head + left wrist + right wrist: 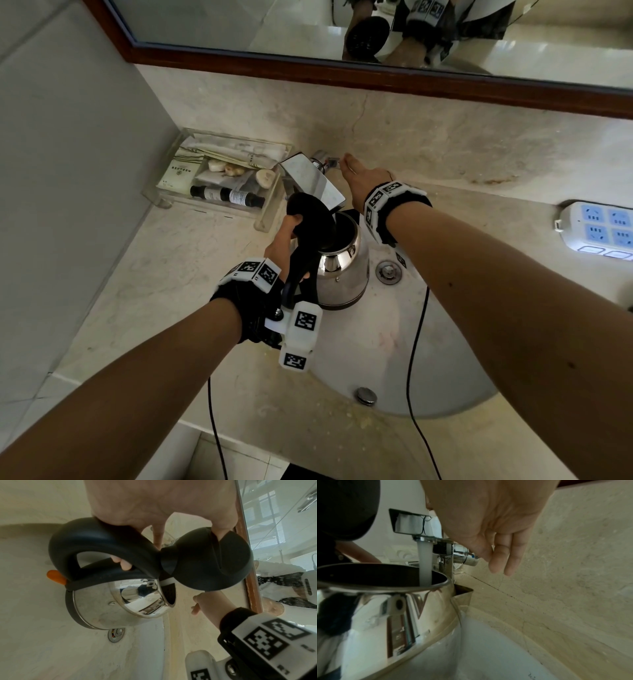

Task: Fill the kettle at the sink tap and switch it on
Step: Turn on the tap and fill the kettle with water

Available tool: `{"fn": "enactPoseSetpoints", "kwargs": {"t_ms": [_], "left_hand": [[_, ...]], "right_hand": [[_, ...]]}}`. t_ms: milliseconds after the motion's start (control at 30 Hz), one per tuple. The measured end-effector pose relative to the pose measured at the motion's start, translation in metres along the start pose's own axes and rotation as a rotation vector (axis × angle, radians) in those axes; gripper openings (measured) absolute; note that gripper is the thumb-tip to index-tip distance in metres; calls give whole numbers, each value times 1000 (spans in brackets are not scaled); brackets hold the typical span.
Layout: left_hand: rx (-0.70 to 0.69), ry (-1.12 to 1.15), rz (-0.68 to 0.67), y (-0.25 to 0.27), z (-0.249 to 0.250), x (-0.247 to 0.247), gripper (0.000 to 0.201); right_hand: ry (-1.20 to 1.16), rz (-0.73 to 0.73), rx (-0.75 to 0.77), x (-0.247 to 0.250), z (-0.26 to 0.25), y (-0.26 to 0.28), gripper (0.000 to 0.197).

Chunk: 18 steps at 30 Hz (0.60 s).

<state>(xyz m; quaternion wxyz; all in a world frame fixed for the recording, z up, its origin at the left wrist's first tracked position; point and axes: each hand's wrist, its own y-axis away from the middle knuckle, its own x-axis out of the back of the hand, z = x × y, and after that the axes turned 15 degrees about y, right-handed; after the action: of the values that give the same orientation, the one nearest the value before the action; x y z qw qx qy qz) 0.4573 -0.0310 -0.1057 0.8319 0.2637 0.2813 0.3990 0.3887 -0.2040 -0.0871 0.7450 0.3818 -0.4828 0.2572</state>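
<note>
My left hand [286, 240] grips the black handle [96, 539] of a steel kettle [342, 277] and holds it in the sink basin [394, 342]. Its thumb props the black lid [310, 216] up, so the mouth is uncovered. The chrome tap [311, 178] runs a white stream of water [424, 563] into the kettle's mouth [385, 574]. An orange switch [55, 576] sits at the base of the handle. My right hand [358, 178] reaches to the tap's side lever [468, 558], with straight, relaxed fingers [508, 555] beside the lever's end.
A clear tray [219, 205] of toiletries stands left of the tap. A white power strip [596, 229] lies on the counter at far right. The drain [388, 271] is right of the kettle. A framed mirror [342, 78] hangs above; two black cables hang down from my wrists in front of the counter.
</note>
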Motion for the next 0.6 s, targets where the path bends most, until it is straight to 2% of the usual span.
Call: {"fn": "enactPoseSetpoints", "kwargs": {"t_ms": [100,233,300,367,433,467,533,567,600], "left_hand": [[11,-4,4,2,2,-2,46],[2,1,13,7,3,-4,57],[7,12,22,9,6,-6,54],[14,11,22,12,6,-5,43],[-117,-81,21,15,5,-3,44],[-121,-61,15,16,3,-3,54],[-174,-184,-43,16,0,-1,66],[-235,-279,-85,16,0,0,66],[-230,-274,-54,19,4,-3,60]], "right_hand": [[5,5,3,2,1,0,77],[19,22,7,4,1,1,78],[32,22,8,4,1,2,78],[42,25,12,5,1,1,77],[42,24,14,8,1,1,77],[37,19,15,9,1,1,77],[35,8,22,10,2,2,80],[40,5,27,10,2,2,81],[47,5,31,10,3,2,81]]}}
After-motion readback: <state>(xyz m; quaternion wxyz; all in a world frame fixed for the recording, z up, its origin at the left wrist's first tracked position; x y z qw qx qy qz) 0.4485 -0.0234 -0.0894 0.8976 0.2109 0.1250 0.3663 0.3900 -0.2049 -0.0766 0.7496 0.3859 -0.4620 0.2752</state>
